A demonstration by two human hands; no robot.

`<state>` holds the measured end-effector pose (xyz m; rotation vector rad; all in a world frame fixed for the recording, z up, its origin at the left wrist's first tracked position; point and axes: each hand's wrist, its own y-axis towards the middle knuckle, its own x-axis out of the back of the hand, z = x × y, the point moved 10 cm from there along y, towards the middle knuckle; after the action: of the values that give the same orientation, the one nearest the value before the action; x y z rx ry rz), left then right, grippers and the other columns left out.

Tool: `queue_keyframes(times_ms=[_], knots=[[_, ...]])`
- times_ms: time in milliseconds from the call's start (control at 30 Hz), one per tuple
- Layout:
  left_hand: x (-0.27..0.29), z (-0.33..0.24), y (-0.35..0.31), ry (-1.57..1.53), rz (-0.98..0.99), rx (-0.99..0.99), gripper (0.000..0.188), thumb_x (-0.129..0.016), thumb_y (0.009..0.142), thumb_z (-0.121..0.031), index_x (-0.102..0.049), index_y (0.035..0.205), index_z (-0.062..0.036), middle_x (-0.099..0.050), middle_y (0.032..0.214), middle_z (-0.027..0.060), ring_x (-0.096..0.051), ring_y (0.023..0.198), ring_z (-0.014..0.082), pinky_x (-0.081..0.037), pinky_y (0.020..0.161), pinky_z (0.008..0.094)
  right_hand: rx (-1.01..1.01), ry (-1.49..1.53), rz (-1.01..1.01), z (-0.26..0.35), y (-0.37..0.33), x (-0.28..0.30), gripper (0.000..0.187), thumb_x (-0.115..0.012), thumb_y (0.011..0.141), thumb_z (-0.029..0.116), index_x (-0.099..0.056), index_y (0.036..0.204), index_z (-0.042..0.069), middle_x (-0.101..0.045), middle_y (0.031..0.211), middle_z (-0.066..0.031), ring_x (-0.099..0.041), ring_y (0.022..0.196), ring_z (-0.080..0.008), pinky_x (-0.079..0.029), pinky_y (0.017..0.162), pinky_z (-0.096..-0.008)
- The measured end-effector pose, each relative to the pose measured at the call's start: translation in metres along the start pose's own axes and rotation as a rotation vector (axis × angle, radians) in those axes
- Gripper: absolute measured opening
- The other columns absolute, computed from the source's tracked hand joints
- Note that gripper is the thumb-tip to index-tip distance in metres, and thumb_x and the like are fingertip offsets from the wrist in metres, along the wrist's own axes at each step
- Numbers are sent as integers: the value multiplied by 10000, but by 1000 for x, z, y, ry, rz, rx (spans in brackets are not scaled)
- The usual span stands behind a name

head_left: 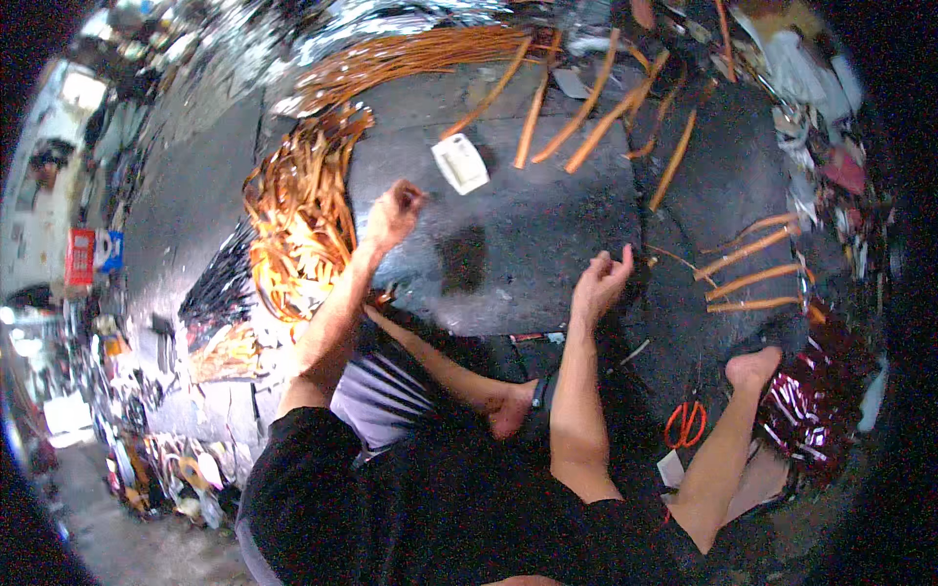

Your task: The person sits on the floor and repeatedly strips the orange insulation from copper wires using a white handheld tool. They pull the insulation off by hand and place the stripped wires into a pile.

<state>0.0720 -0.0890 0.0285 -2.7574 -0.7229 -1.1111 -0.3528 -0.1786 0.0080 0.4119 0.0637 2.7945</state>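
Over the left side of a dark flat board (547, 225), my left hand (395, 213) is raised with its fingers curled together; whatever they hold is too small to make out. A small off-white rectangular dish (460, 164) stands on the board just beyond it. My right hand (603, 283) is above the board's right edge, one finger pointing up and the others curled in; I cannot make out anything in them. Close to the left forearm lies a heap of glossy orange-brown strips (298, 215). Several separate orange strips (596, 132) rest across the board's far edge.
More strips (750, 262) lie in a row to the right. A long orange-brown bundle (410, 61) stretches along the back. Orange-handled scissors (686, 425) are on the floor near my leg, beside shiny dark-red material (806, 405). Black strands (217, 283) lie left of the heap.
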Motion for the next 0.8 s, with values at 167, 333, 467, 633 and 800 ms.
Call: queue_keyframes(times_ms=[167, 333, 467, 633, 800], knots=[[136, 71, -24, 313, -324, 247, 233, -643, 835, -193, -604, 1014, -49, -646, 918, 197, -625, 881, 356, -494, 763, 419, 24, -48, 22, -6, 7, 8, 506, -551, 948, 156, -361, 1397, 18, -617, 884, -126, -587, 808, -217, -468, 767, -344], [198, 129, -39, 751, -494, 331, 340, -700, 808, -309, -640, 1048, -75, -612, 991, 222, -586, 948, 378, -487, 819, 460, 78, -127, 54, -2, 6, 2, 504, -535, 961, 150, -343, 1414, 39, -595, 880, -116, -591, 806, -215, -473, 753, -335], [220, 116, -29, 282, -650, 118, 295, -682, 869, -320, -654, 1061, -99, -652, 992, 187, -632, 926, 327, -497, 824, 407, 59, -107, 86, -6, 9, 5, 505, -524, 966, 133, -332, 1425, 44, -578, 860, -102, -582, 784, -198, -475, 737, -327], [283, 64, -27, 17, -670, 18, 226, -552, 983, -214, -609, 1024, 1, -631, 902, 35, -563, 825, 106, -468, 759, 263, 160, -141, 107, 16, 2, 3, 497, -549, 953, 111, -368, 1409, 31, -568, 850, -55, -544, 767, -137, -466, 738, -275], [270, -99, -38, -50, -243, 194, 238, -541, 984, -220, -571, 882, -7, -556, 822, -20, -479, 802, 85, -404, 763, 229, 279, 59, 509, 104, -34, -73, 430, -626, 914, 112, -498, 1317, 31, -602, 868, -14, -541, 783, -77, -465, 722, -241]])
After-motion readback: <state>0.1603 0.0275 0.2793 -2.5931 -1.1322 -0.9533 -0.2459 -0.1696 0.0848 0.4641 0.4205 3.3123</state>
